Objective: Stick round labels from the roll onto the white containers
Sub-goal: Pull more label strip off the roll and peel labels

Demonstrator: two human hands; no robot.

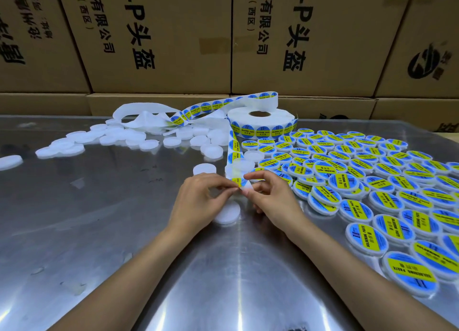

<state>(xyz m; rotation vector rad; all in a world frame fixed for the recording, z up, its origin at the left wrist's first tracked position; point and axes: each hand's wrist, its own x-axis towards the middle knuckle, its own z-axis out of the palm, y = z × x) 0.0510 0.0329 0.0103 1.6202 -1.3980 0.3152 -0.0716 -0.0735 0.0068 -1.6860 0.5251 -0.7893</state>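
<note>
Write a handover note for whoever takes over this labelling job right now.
Left hand and right hand: both pinch the end of the white label strip, peeling a round blue-and-yellow label.
A plain white round container lies under the hands.
Done: labelled containers spread on the right of the metal table.
Left: unlabelled white containers far left, by the label roll.

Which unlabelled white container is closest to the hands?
The plain white round container lying flat on the metal table, directly beneath the left hand and right hand. The other blank ones sit farther back, toward the label roll.
</note>
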